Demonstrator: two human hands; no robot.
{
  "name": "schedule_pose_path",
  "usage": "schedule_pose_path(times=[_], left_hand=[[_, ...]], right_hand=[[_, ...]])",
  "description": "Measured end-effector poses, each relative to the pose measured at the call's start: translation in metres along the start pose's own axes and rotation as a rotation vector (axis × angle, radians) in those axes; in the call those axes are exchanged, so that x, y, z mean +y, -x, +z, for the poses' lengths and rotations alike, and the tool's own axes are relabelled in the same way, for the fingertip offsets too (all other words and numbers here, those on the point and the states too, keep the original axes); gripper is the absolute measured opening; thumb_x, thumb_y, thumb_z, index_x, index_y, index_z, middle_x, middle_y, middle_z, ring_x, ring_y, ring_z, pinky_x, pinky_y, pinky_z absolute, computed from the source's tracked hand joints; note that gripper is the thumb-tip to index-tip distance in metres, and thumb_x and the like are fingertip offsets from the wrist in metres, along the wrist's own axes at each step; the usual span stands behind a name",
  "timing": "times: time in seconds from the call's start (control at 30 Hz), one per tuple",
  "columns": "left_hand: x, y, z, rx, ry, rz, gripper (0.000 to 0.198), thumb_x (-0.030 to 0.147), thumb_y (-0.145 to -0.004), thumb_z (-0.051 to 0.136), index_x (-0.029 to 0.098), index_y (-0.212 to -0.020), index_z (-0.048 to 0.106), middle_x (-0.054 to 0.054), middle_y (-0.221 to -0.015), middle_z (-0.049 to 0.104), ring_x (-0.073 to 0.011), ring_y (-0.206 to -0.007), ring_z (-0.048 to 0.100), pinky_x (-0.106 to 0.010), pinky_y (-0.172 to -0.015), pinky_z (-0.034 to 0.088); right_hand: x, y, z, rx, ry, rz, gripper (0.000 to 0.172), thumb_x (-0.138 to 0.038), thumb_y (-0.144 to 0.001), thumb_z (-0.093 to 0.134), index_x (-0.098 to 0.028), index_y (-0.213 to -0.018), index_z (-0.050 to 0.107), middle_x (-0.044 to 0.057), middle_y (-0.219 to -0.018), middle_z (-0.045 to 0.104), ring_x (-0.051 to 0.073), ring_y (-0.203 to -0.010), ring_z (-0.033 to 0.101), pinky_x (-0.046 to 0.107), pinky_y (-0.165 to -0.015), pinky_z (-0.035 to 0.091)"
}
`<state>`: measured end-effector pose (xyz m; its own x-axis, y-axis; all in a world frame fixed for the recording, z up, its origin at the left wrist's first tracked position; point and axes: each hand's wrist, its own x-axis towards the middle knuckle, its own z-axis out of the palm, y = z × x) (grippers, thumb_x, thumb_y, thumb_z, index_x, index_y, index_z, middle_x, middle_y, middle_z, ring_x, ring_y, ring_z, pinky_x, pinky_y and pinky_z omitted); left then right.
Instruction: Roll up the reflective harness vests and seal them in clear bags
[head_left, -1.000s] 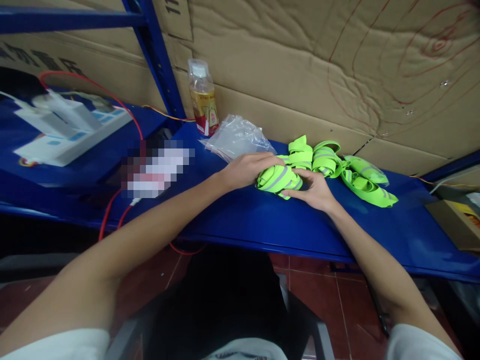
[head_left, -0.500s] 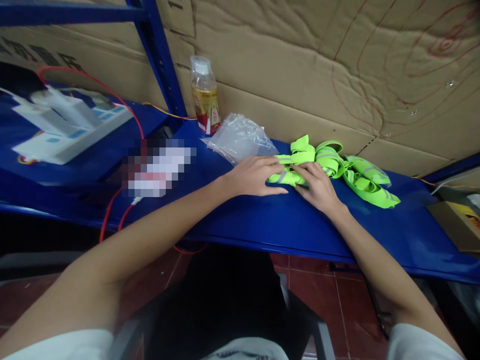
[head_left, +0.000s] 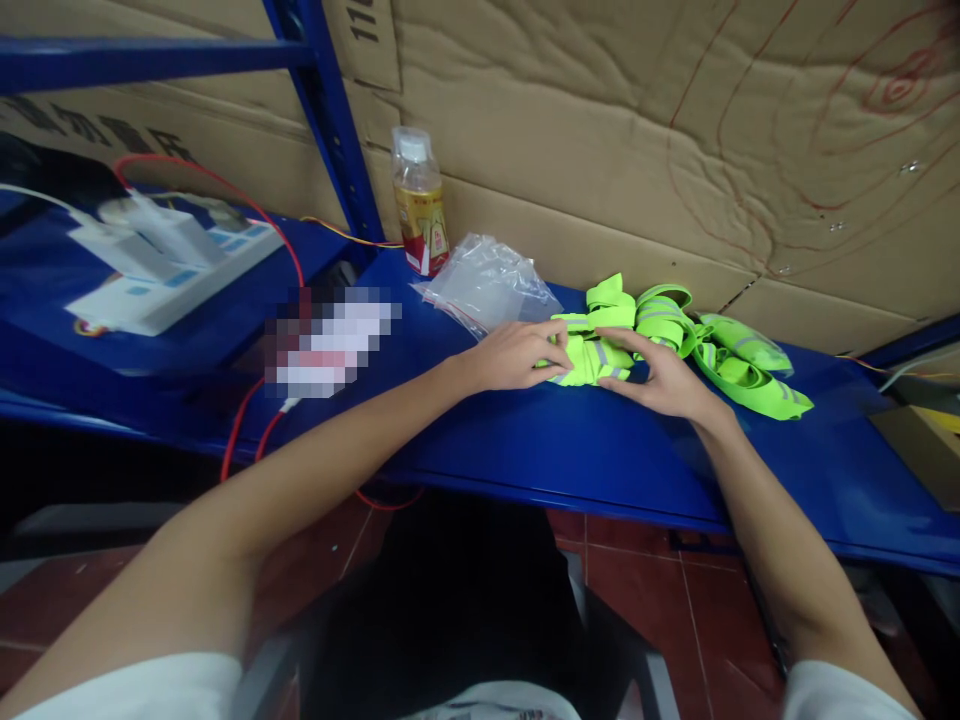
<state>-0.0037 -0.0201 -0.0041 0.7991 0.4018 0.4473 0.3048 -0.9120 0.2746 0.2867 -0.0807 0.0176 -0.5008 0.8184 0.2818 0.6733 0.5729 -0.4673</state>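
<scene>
Under my two hands, a folded bundle of neon yellow-green reflective strap (head_left: 592, 362) with grey stripes lies on the blue tabletop. My left hand (head_left: 521, 355) is closed, its fingertips pinching the bundle's left end. From the right, my right hand (head_left: 660, 375) grips it, fingers over the top and thumb along the near edge. Just behind are loose loops of the same strap (head_left: 611, 293) and a rolled coil (head_left: 664, 315). Farther right, more strap (head_left: 757, 390) lies in loose loops beside a packed one in clear plastic (head_left: 750, 342).
Clear plastic bags (head_left: 499, 285) lie behind my left hand, next to a drink bottle (head_left: 421, 205). A white power strip (head_left: 180, 285) with plugs and red cables is at the left. Cardboard (head_left: 570, 130) backs the table (head_left: 480, 450); a box (head_left: 919, 450) is at the right.
My right hand has shifted right, and more of the folded bundle shows between my hands. My left fingers have closed into a pinch. The whole view has moved slightly.
</scene>
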Motion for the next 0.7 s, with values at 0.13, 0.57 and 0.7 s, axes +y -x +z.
schedule_pose_path(times=[0.13,0.57,0.7], left_hand=[[-0.001,0.001,0.000,-0.016,-0.010,0.036,0.020,0.039,-0.098,0.072,0.028,-0.109,0.085,-0.005,-0.123,0.071,-0.0160,-0.090,0.070,-0.030,-0.076,0.048],[0.005,-0.002,0.012,0.059,0.105,0.120,0.012,0.031,-0.086,0.081,0.020,-0.084,0.075,-0.011,-0.129,0.065,-0.0299,-0.127,0.057,-0.047,-0.109,0.045],[0.011,0.000,0.017,0.016,0.046,0.131,0.047,0.032,-0.097,0.071,0.025,-0.144,0.068,-0.017,-0.140,0.057,-0.0318,-0.133,0.055,-0.050,-0.110,0.047]], right_hand=[[0.012,-0.002,0.000,0.073,-0.148,0.066,0.050,-0.053,-0.080,0.092,-0.027,-0.120,0.077,0.010,-0.138,0.077,0.036,-0.132,0.072,0.060,-0.122,0.050],[0.009,-0.009,0.024,0.073,-0.434,0.128,0.069,-0.046,-0.061,0.104,-0.026,-0.119,0.074,0.008,-0.126,0.080,0.033,-0.124,0.075,0.054,-0.115,0.057],[0.016,-0.011,0.029,0.039,-0.581,0.178,0.086,-0.043,-0.056,0.107,-0.028,-0.127,0.061,0.010,-0.128,0.081,0.033,-0.130,0.073,0.053,-0.110,0.060]])
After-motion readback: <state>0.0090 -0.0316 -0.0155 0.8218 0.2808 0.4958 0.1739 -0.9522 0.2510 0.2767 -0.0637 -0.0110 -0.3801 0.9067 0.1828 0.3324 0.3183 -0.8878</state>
